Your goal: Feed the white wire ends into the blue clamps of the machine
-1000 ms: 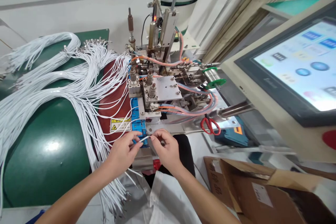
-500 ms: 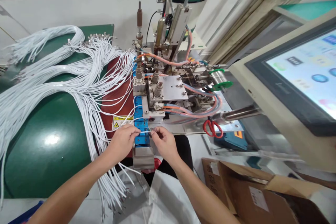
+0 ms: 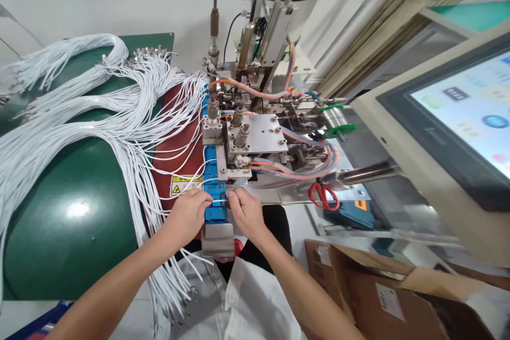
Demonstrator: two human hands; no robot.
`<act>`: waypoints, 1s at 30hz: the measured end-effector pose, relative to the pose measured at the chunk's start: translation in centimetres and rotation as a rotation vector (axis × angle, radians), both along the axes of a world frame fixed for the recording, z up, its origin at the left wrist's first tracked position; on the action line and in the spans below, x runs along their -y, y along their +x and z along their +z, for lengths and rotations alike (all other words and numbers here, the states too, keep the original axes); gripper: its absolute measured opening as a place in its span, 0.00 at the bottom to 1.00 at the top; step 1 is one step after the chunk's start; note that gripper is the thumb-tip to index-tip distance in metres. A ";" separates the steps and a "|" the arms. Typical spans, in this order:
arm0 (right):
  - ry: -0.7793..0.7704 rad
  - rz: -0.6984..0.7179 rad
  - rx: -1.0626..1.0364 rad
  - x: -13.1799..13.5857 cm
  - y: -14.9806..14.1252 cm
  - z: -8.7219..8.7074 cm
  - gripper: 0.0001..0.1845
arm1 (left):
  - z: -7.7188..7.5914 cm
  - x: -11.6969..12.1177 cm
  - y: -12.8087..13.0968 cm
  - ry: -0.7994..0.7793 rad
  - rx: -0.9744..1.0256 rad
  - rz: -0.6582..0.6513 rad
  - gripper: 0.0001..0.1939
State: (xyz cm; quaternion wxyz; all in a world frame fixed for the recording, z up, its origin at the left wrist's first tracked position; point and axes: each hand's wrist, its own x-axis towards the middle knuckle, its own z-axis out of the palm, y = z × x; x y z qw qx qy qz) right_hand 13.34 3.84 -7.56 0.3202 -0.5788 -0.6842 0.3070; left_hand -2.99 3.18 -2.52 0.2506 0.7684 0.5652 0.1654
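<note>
A white cable [image 3: 217,201] lies across one of the blue clamp blocks [image 3: 215,214] at the front of the machine's rail. My left hand [image 3: 188,216] pinches this cable just left of the block. On the other side, my right hand [image 3: 247,212] has its fingers closed at the cable's end; the tip itself is hidden behind them. Other white cables run from a large bundle [image 3: 119,143] to blocks farther up the rail, passing above my left hand.
A machine with a metal top plate [image 3: 263,135] and orange and grey hoses stands beyond my hands. Red-handled scissors [image 3: 323,195], a wire spool [image 3: 337,121] and a touch screen [image 3: 458,111] are at right. A cardboard box [image 3: 382,297] sits below. The green table [image 3: 75,244] is at left.
My right-hand fingers have turned and closed more at the cable's end, covering its tip. My left hand keeps its place on the cable. The view has shifted slightly.
</note>
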 end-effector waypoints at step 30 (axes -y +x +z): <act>-0.167 -0.223 -0.708 2.7 1.9 1.5 0.21 | 2.7 4.5 -2.1 -0.075 -0.026 -0.218 0.09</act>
